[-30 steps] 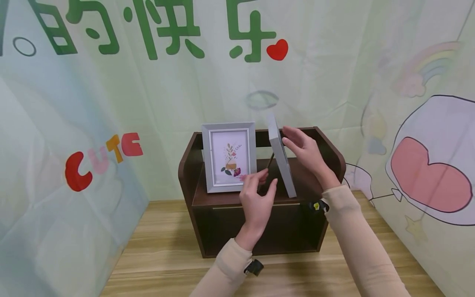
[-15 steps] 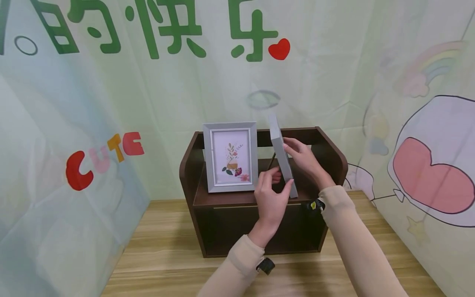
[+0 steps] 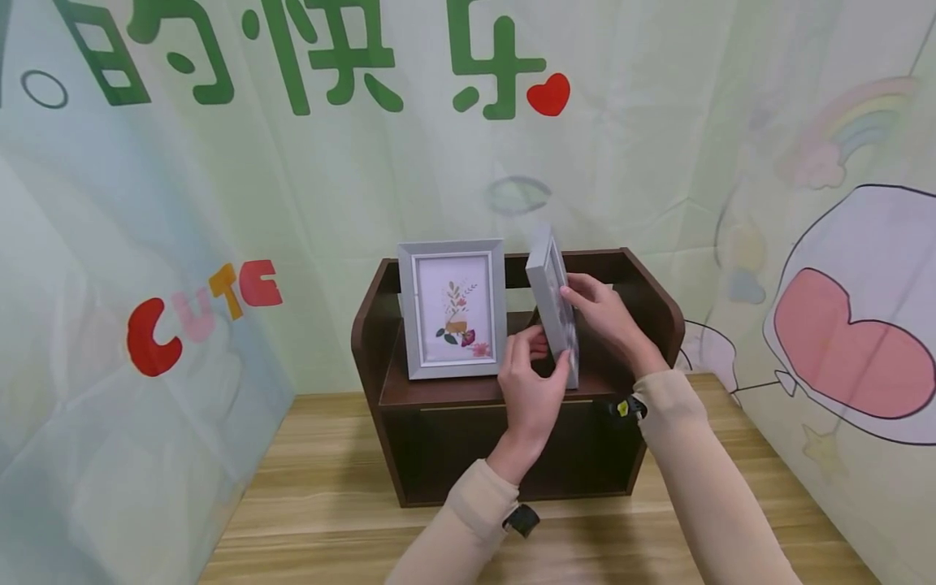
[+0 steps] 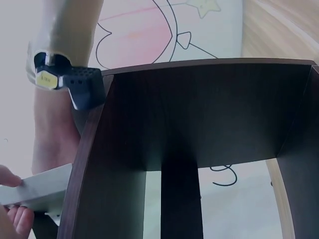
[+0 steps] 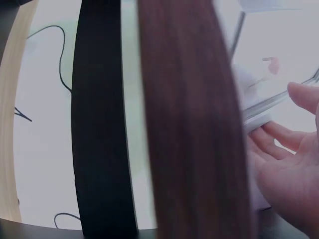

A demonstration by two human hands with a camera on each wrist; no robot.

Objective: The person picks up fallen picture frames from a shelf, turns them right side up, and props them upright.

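Observation:
A grey picture frame (image 3: 548,296) stands turned nearly edge-on at the right of the dark brown shelf unit's (image 3: 371,333) upper board. My left hand (image 3: 530,394) pinches its lower near edge, thumb in front and fingers behind; the left wrist view shows these fingertips on either side of the frame (image 4: 42,191). Higher up, my right hand (image 3: 603,315) holds the opposite edge. In the right wrist view its thumb lies on one side of the frame and the fingers on the other. A second grey frame (image 3: 408,317) with a flower picture stands upright at left.
The shelf unit sits on a wood-grain tabletop (image 3: 314,487). Its lower compartment (image 3: 512,455) opens towards me below the frames. Printed fabric (image 3: 621,162) hangs behind and along both sides. A dark back slat (image 5: 99,124) and brown edge (image 5: 194,124) cross the right wrist view.
My left hand has moved right from the gap between the frames and taken hold of the right frame. That frame has turned so its front shows narrowly. My right hand has shifted slightly lower.

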